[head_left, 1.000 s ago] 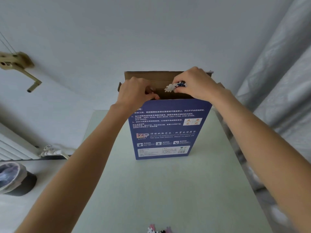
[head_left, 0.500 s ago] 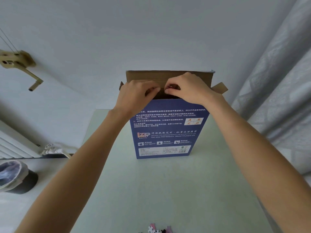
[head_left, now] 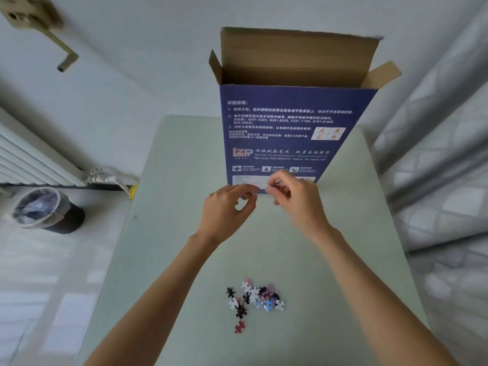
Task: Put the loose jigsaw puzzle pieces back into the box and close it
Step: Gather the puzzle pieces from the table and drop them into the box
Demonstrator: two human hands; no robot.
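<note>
A tall blue puzzle box [head_left: 295, 133] stands upright at the far end of the pale green table [head_left: 169, 260], its brown top flaps standing open. A small pile of loose jigsaw pieces [head_left: 254, 299] lies on the table near me, with one red piece [head_left: 239, 327] a little apart in front. My left hand [head_left: 227, 210] and my right hand [head_left: 295, 199] hover side by side above the table, just in front of the box's base. Both have loosely curled fingers and hold nothing that I can see.
A black waste bin [head_left: 47, 210] with a plastic liner stands on the floor to the left, beside a white radiator [head_left: 29, 159]. Grey curtains [head_left: 443, 154] hang along the table's right side. A metal bracket [head_left: 34, 22] sticks out of the wall at upper left.
Both hands have come down from the box's open top to the table in front of its base. The piece held by the right hand is gone. The view has tilted down, showing the pile.
</note>
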